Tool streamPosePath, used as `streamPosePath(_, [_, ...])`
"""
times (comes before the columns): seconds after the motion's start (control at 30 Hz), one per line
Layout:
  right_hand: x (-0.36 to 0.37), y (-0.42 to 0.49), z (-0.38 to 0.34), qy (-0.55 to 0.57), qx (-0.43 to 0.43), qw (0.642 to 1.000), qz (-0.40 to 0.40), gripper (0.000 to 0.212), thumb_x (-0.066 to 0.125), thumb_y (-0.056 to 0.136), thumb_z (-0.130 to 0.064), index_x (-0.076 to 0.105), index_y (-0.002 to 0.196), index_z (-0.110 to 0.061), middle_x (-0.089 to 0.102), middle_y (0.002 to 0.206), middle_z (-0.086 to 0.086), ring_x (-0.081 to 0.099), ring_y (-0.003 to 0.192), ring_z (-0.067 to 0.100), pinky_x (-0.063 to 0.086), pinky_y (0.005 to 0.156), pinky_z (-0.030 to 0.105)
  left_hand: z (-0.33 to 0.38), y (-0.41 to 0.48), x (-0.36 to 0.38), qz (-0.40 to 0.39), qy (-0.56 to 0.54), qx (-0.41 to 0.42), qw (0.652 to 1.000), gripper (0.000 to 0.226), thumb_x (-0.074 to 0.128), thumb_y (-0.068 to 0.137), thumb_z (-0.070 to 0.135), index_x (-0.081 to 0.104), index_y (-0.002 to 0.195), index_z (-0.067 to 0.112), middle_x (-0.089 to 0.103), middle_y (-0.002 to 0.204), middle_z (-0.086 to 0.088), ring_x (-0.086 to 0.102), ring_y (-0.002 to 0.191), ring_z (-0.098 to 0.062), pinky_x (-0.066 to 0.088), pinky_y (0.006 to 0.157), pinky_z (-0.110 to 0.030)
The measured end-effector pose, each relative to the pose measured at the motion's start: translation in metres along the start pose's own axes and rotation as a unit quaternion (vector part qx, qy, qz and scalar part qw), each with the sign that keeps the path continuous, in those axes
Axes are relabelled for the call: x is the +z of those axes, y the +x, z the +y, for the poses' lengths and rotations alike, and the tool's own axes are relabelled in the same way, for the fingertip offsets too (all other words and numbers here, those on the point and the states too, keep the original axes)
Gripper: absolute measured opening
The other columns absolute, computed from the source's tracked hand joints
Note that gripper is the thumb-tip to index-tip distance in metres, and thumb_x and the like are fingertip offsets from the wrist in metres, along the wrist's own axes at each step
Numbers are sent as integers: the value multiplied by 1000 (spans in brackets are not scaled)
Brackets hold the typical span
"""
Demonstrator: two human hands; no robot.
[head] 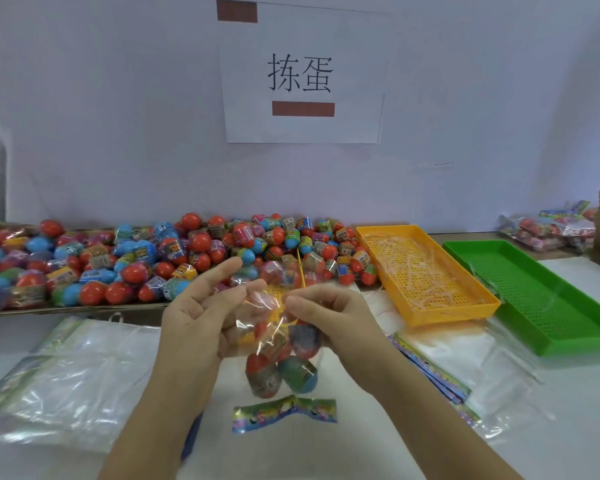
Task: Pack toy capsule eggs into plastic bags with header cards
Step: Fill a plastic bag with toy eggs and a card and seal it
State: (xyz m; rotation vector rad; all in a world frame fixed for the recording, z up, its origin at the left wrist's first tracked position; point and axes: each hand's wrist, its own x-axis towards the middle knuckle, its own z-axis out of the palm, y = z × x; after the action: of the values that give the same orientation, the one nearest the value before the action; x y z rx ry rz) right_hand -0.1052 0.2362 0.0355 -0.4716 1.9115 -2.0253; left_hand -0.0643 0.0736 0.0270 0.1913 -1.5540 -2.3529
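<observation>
Upright, bag [282,355], header card [284,412] downward.

Holding up a clear bag [281,355] of eggs [297,374] over the table [575,438]: left hand [201,317] gripping its side, right hand [329,317] pinching its open top. Hanging with the header card [284,412] lowest. Behind, piled loose eggs [153,265]; rightward, orange tray [426,275] just beside green tray [541,292]; leftward, flat empty bags [73,375].
</observation>
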Motion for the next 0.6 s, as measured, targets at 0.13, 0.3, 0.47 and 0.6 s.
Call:
streamPosePath(0.13, [3,5,0,64,1,998,20,14,75,64,-31,76,71,-18,71,72,2,67,64,14,55,58,27,3,-1,1,-22,26,-43,998,57,87,54,27,68,108,21,77,92,-6,75,77,-21,57,55,-27])
streamPosePath(0.3, [4,7,5,89,-7,994,58,19,73,66,-33,76,78,-17,72,76,2,68,67,12,54,54,24,-3,-3,3,-25,72,-75,994,33,77,57,28,78,87,15,76,91,-11,74,83,-24,59,61,-30])
streamPosePath(0.47, [1,5,12,91,4,993,78,42,76,55,-40,75,88,-13,72,83,6,68,72,16,56,57,29,-2,-2,4,-7,41,-73,996,20,72,59,22,79,77,15,76,89,-12,73,80,-22,58,58,-27])
streamPosePath(0.6, [-2,3,9,90,-15,993,77,26,74,59,-35,77,78,-19,72,76,4,67,65,15,55,51,25,3,-3,6,-16,-2,-69,997,28,69,62,29,79,83,14,76,89,-12,73,76,-20,58,54,-29])
